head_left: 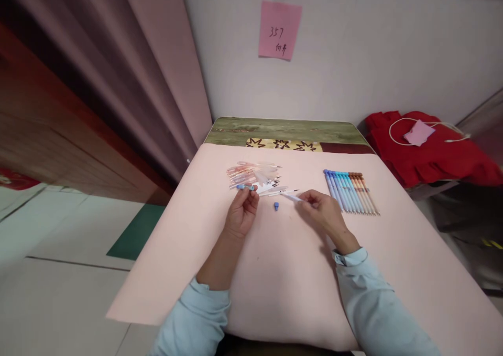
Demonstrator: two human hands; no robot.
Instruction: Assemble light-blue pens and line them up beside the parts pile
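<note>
My left hand [244, 210] is closed on a small blue pen part [242, 187], held in front of the pile. Between the thumb and fingers of my right hand [323, 210] is a pale blue pen barrel [291, 196], its far end pointing left toward the pile. A small blue pen cap [276, 206] lies on the table between my hands. Just beyond them is a loose pile of pen barrels [243, 175], pinkish and clear, with several dark-tipped refills [290, 191] at its right side.
Right of my right hand, several pens [349, 191] lie in a neat row, blue through brown. A pink cover [283, 272] lies over the table. Beyond the table's right edge are a red cloth [444, 159] and a white cable [396, 140]. A curtain [165, 73] hangs at left.
</note>
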